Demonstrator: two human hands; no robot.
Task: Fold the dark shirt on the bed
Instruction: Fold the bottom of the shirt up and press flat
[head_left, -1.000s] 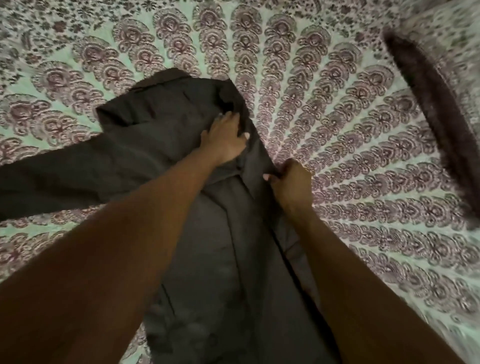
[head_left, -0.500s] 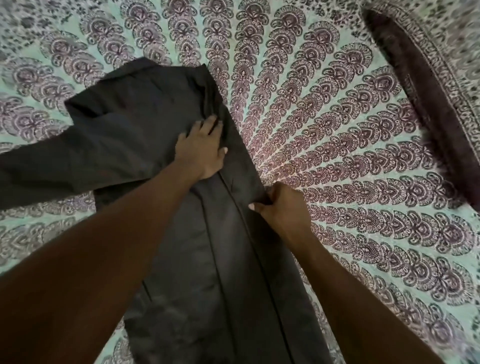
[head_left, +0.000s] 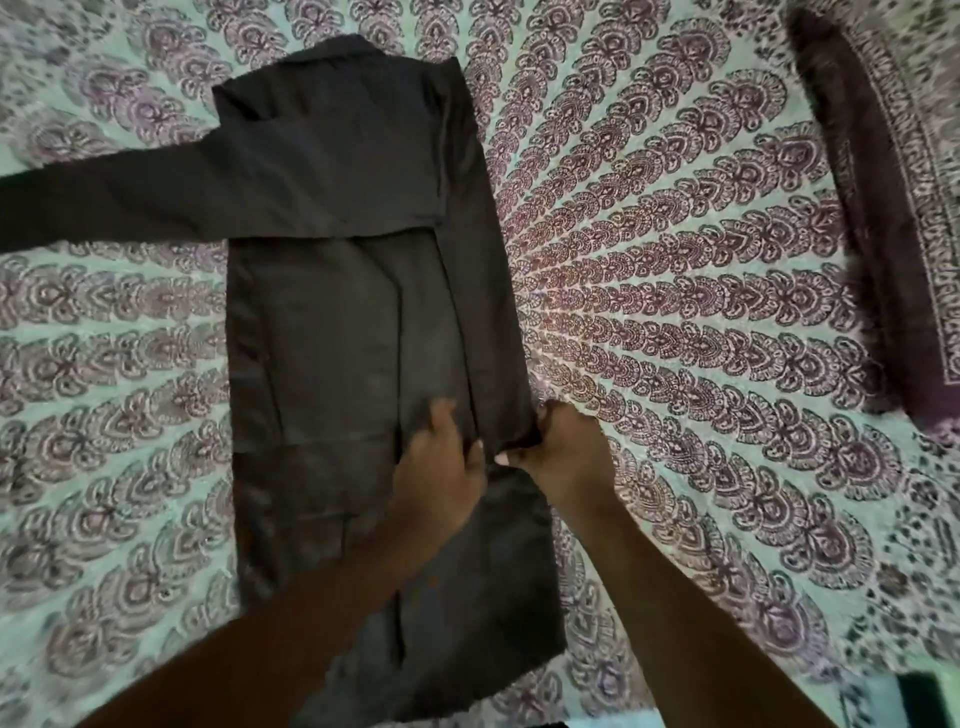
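The dark shirt (head_left: 337, 312) lies flat on the bed, collar end far from me, hem near me. Its right side is folded inward as a long narrow strip (head_left: 483, 291), and its left sleeve (head_left: 104, 202) stretches out to the left edge. My left hand (head_left: 441, 467) rests flat on the shirt near the strip's lower end, fingers spread. My right hand (head_left: 561, 452) pinches the strip's lower end at the shirt's right edge, thumb and fingers closed on the cloth.
The bed is covered by a green sheet with a purple fan pattern (head_left: 701, 312). A dark purple border band (head_left: 883, 208) runs along the sheet at the far right. A dark object (head_left: 930, 701) shows at the bottom right corner.
Both hands have slid down the folded right strip from near the collar toward the hem. The view has pulled back, so the whole shirt shows.
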